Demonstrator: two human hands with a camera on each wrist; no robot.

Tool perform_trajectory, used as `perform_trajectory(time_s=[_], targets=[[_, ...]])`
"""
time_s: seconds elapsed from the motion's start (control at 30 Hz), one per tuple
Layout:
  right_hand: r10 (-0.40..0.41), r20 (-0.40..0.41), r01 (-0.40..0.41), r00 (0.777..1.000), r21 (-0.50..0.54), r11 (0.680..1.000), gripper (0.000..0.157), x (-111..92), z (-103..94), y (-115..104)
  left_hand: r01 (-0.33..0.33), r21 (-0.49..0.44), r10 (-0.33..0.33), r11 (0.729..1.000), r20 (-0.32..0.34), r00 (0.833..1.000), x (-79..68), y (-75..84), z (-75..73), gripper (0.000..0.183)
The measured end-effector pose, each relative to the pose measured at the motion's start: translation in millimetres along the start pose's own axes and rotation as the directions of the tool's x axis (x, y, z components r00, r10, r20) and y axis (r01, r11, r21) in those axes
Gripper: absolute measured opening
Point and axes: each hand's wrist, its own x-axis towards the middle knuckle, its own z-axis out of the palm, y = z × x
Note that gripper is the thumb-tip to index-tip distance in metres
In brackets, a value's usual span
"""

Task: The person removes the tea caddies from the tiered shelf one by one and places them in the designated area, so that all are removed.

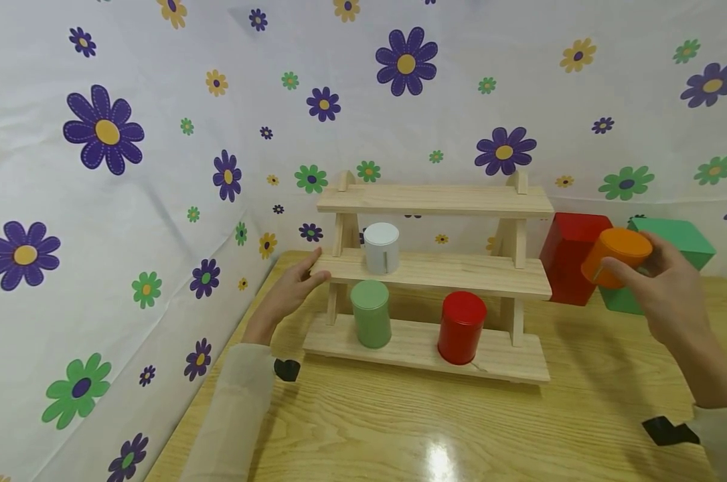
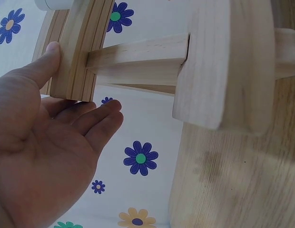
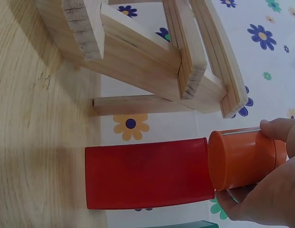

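Note:
My right hand (image 1: 677,288) holds an orange cylindrical tin (image 1: 616,258), thumb on one side and fingers on the other, raised in front of the red and green boxes. At the left end of the three-tier wooden shelf stand (image 1: 460,274), my left hand (image 2: 52,128) grips the middle board, with its thumb on the near side and fingers behind. A white tin (image 1: 381,249) stands on that middle board near its left end. On the bottom board are a green tin (image 1: 371,314), left, and a red tin (image 1: 462,328), right of centre.
A tall red box (image 1: 571,258) stands just right of the stand, with a green box (image 1: 677,234) beside it. Flower-patterned cloth (image 1: 177,134) hangs at the back and left. Everything stands on a wooden table (image 1: 351,415).

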Motion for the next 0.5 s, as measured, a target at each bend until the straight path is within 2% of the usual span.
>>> perform_trajectory(time_s=[0.13,0.3,0.5], targets=[[-0.017,0.024,0.018,1.0,-0.024,1.0,0.074,-0.6,1.4,4.7,-0.013,0.007,0.013,1.0,-0.009,1.0,3.6,-11.5,0.9,0.068],[-0.033,0.067,0.035,0.997,-0.028,0.999,0.077,0.1,1.8,12.6,-0.017,0.019,0.017,1.0,-0.012,1.0,2.7,-11.4,0.4,0.072],[0.005,0.131,0.003,0.991,-0.065,0.998,0.081,-0.6,2.9,23.6,-0.017,0.022,0.017,1.0,-0.007,1.0,2.9,-11.7,-0.1,0.072]])
